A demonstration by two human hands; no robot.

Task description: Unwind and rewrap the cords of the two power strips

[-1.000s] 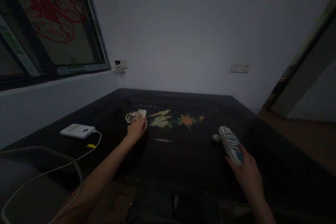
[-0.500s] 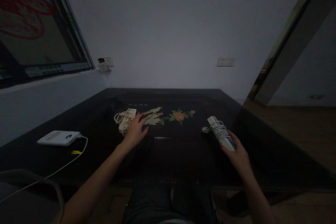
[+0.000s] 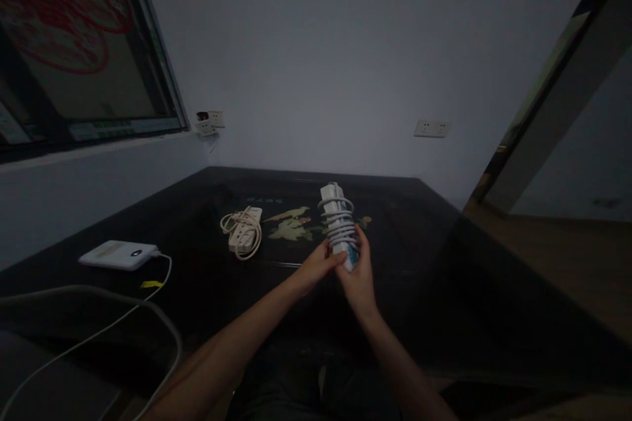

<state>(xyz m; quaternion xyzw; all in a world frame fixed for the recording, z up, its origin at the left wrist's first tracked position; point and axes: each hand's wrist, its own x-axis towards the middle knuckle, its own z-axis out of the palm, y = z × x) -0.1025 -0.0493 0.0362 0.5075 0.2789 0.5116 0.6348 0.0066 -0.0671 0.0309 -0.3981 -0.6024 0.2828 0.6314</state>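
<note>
Both hands hold a white power strip [image 3: 332, 193] with its grey cord wound round it, raised above the middle of the dark table. My right hand [image 3: 362, 276] grips its lower end from the right. From the left, my left hand [image 3: 318, 268] closes on the same lower end, thumb across the front. A second power strip [image 3: 245, 229], off-white with a loosely looped cord, lies on the table to the left of my hands, touched by neither.
On the left of the black table [image 3: 207, 302] rests a white power bank [image 3: 118, 255] with a cable plugged in, beside a yellow tag [image 3: 151, 284]. Wall sockets [image 3: 432, 128] sit on the wall behind. A grey cable [image 3: 162, 319] arches at the lower left.
My right hand has brought the corded power strip from the right to the middle. My left hand has left the other power strip and taken hold of this one.
</note>
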